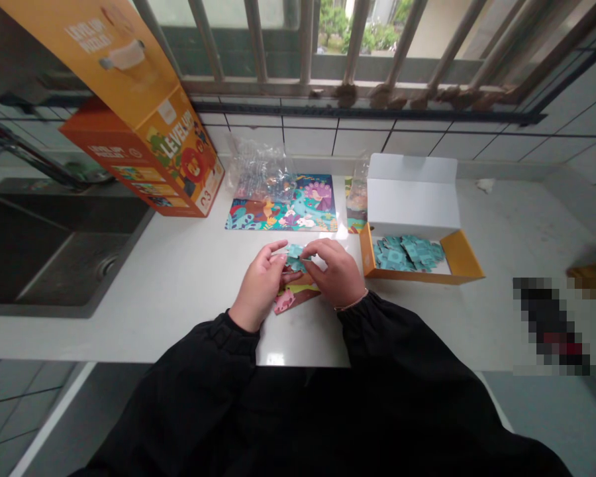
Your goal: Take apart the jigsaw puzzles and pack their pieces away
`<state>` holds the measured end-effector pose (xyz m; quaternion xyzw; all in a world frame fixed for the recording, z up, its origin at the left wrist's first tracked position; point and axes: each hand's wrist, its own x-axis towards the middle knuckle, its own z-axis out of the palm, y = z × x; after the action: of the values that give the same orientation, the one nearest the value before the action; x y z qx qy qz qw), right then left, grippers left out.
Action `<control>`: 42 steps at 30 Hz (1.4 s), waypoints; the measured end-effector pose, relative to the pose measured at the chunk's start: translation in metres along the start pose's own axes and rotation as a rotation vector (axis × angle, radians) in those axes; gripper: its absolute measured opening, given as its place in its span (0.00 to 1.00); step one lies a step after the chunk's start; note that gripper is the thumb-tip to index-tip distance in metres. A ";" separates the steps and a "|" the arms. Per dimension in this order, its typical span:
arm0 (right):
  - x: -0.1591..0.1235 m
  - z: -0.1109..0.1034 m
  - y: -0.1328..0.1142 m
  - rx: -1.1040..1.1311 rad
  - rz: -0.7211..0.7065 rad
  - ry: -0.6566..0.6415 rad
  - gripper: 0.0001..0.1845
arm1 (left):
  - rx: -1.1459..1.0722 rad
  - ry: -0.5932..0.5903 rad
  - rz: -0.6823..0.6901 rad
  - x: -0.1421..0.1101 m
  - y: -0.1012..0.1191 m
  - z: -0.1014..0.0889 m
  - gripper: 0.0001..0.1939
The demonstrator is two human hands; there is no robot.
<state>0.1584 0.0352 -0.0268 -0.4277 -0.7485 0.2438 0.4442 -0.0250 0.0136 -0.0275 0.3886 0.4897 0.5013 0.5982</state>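
Observation:
Several teal jigsaw puzzle pieces (295, 255) sit between my two hands above the counter. My left hand (263, 278) is closed around them from the left, thumb on top. From the right, my right hand (334, 271) pinches at the same pieces with thumb and forefinger. Below my hands lies a joined patch of puzzle (298, 296) in pink, yellow and brown, partly covered by the fingers. An orange box (420, 275) with its white lid raised stands to the right, holding a heap of loose teal-backed pieces (408, 253).
A colourful animal picture sheet (281, 215) lies behind my hands, with a clear plastic bag (263, 173) over it. Another sheet (353, 205) is partly hidden by the box. A tall orange puzzle box (163, 156) stands left, beside the dark sink (94, 301). A blurred-out dark object (551, 324) lies far right.

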 end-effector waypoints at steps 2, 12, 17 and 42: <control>0.000 0.001 -0.002 0.042 -0.013 -0.085 0.04 | -0.006 0.006 0.011 -0.001 0.002 0.000 0.26; 0.001 0.001 0.004 0.416 0.381 -0.037 0.22 | 0.212 -0.124 0.196 -0.004 0.007 -0.002 0.20; 0.001 -0.001 0.014 0.489 0.433 -0.014 0.21 | 0.636 0.058 0.417 -0.002 0.020 -0.030 0.27; 0.008 -0.004 0.018 0.794 0.707 0.190 0.33 | 0.956 -0.076 0.202 -0.009 0.035 -0.031 0.13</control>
<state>0.1679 0.0514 -0.0345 -0.4730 -0.3656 0.6030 0.5283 -0.0630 0.0109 0.0004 0.6835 0.6026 0.2611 0.3186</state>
